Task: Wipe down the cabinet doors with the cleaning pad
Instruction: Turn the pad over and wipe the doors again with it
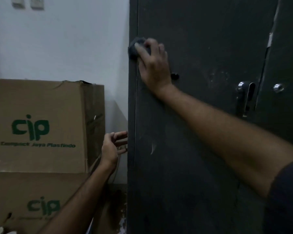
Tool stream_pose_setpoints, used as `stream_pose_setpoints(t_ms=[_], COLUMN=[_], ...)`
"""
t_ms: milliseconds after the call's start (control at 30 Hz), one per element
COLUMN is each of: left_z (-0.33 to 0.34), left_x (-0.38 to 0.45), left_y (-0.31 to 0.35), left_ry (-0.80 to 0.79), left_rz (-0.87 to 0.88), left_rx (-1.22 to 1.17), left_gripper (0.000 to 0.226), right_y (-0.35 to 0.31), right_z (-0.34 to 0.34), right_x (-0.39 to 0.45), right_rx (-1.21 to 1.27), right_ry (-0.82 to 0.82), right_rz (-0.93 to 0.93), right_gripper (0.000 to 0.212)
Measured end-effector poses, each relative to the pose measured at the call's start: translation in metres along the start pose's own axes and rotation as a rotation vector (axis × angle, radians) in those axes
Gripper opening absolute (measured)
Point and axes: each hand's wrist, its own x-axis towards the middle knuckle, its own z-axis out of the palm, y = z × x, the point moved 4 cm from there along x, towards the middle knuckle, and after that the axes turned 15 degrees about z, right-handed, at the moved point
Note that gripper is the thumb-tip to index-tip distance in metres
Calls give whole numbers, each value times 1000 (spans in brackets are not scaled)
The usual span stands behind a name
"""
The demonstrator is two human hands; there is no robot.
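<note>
While the right hand (152,65) pressed the dark grey cleaning pad (136,47) against the upper left edge of the left cabinet door (193,132), its fingers (148,43) were curled over the pad and gripped it, with part of the pad showing beyond the fingertips at the door's hinge-side seam. The left hand (112,147) was low and beside the cabinet's side panel (131,115); its fingers (121,135) were loosely spread, held nothing, and pointed toward that panel, whether touching it could not be told. Pale smears and scuffs were noted on the door below and to the right of the gripping fingers. The chrome handle (245,97) and round lock (278,87) lay well to the right of them, by the right cabinet door (287,65). Stacked cardboard boxes (41,125) stood just left of the idle fingers.

Assessment: wiping appeared to be at an early stage, with most of both doors seemingly untreated. For sound work, the pad should be kept flat under even palm pressure, drawn in overlapping vertical passes from the seam toward the handle, with extra attention to the smeared patches and around the hardware.
</note>
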Motion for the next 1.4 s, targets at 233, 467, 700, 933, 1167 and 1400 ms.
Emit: stream_pose_setpoints(t_ms=[233, 467, 700, 933, 1167, 1400], left_z=[4, 8, 4, 17, -3, 27], left_x=[-1, 5, -1, -5, -3, -12], left_y=[2, 1, -2, 1, -5, -4], left_ry=[36, 53, 133, 159, 49, 59], left_rz=[-53, -55, -150, -121, -98, 100], left_rx=[-46, -35, -132, -80, -15, 184], left_gripper=[56, 59, 69, 71, 72, 53], right_y=[21, 10, 13, 33, 14, 94], right_z=[17, 5, 21, 9, 24, -12], right_x=[-142, -14, -202, -87, -292, -137], right_rx=[-117, -11, -7, 31, 12, 52], right_ry=[-426, 60, -540, -98, -618, -17], right_rz=[-911, 28, -960, -175, -831, -40], right_gripper=[49, 42, 55, 47, 55, 42])
